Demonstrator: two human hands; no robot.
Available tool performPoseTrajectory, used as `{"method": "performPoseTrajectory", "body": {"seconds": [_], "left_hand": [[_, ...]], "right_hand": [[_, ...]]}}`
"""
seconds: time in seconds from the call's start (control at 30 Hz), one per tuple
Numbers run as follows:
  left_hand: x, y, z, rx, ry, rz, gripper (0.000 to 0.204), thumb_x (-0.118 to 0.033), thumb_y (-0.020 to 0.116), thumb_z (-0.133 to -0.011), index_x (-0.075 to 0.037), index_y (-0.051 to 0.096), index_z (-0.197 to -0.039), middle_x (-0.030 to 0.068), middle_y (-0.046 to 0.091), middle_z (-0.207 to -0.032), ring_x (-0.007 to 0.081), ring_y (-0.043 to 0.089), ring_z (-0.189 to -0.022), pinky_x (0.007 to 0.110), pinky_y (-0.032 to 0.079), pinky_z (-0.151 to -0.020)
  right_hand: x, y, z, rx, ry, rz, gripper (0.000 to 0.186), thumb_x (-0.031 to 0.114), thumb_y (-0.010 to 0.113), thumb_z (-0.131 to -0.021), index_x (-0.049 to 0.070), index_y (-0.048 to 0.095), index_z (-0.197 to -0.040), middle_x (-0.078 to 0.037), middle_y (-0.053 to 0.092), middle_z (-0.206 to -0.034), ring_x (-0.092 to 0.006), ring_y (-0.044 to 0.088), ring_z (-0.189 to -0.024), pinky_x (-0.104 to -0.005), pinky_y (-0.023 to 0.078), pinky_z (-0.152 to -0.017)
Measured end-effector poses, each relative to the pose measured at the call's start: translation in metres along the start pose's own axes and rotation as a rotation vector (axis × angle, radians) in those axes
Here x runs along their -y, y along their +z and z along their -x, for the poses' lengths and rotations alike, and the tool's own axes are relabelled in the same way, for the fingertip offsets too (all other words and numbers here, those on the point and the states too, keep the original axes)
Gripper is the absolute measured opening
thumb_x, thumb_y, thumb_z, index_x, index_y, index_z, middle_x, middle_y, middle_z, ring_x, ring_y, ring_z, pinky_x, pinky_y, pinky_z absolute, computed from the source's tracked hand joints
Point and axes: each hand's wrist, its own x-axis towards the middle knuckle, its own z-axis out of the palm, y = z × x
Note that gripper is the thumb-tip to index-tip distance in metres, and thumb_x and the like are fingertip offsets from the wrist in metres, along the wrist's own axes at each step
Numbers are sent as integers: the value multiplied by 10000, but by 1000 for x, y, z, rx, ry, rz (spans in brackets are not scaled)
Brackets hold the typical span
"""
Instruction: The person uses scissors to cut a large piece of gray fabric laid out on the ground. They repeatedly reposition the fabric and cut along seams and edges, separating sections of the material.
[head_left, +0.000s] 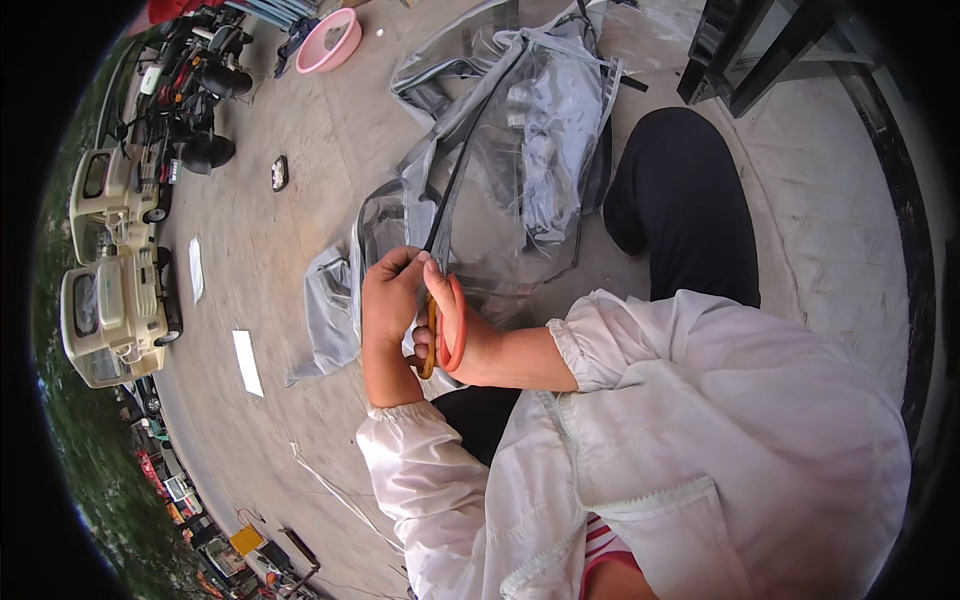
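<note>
A large clear plastic sheet (485, 185) with grey edging lies crumpled on the ground before me. My left hand (388, 290) is closed, its thumb and finger pinching the lower end of a thin black strip (468, 150) that runs up across the sheet. Close against it, my right hand (470, 335) grips what look like scissors (460, 345) by their handles, one loop orange-red and the other yellow-brown. The hands hide the blades. Grey fabric (335, 315) spreads out left of my left hand.
A black metal frame (755, 50) stands at the upper right. My bent knee (690, 190) is beside the sheet. A pink basin (330, 42) sits at the far upper left, and parked motorcycles (195, 90) and beige vehicles (115, 270) line the left. White pieces (247, 363) lie on the concrete.
</note>
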Motion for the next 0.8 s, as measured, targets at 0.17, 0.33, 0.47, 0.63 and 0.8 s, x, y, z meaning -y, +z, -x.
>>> {"method": "performPoseTrajectory", "body": {"seconds": [0.17,0.33,0.47,0.63,0.8], "left_hand": [[-6,6,4,-21,20,-28,162,-156,592,-861,-4,625,-819,-21,526,-648,68,421,-608,237,361,-560],[-7,2,1,-8,15,-28,156,-147,598,-857,-1,624,-810,-34,522,-652,63,423,-615,232,356,-568],[-5,0,-2,-9,2,-20,156,-151,608,-853,-1,630,-813,-40,531,-666,60,429,-623,224,357,-574],[-3,4,-2,-22,-55,-50,153,-151,619,-853,-2,631,-822,-36,534,-670,54,431,-623,219,356,-561],[-3,2,-3,-25,-35,-56,142,-138,621,-854,1,628,-824,-40,529,-674,52,427,-625,221,361,-557]], "right_hand": [[-3,2,-3,-95,-36,-69,570,705,498,-790,154,358,-838,15,361,-686,-133,387,-562,-321,365,-544],[4,3,5,-75,92,-141,626,740,479,-770,128,355,-728,11,332,-566,-155,375,-499,-371,405,-565],[6,4,8,-53,77,-157,645,754,470,-762,124,351,-696,11,322,-538,-169,376,-488,-395,418,-585],[12,5,2,-77,77,-203,654,772,482,-738,130,356,-702,13,335,-537,-164,374,-480,-386,416,-608],[25,14,7,-82,185,-336,674,792,509,-699,137,350,-710,19,325,-523,-153,358,-458,-371,404,-594]]}}
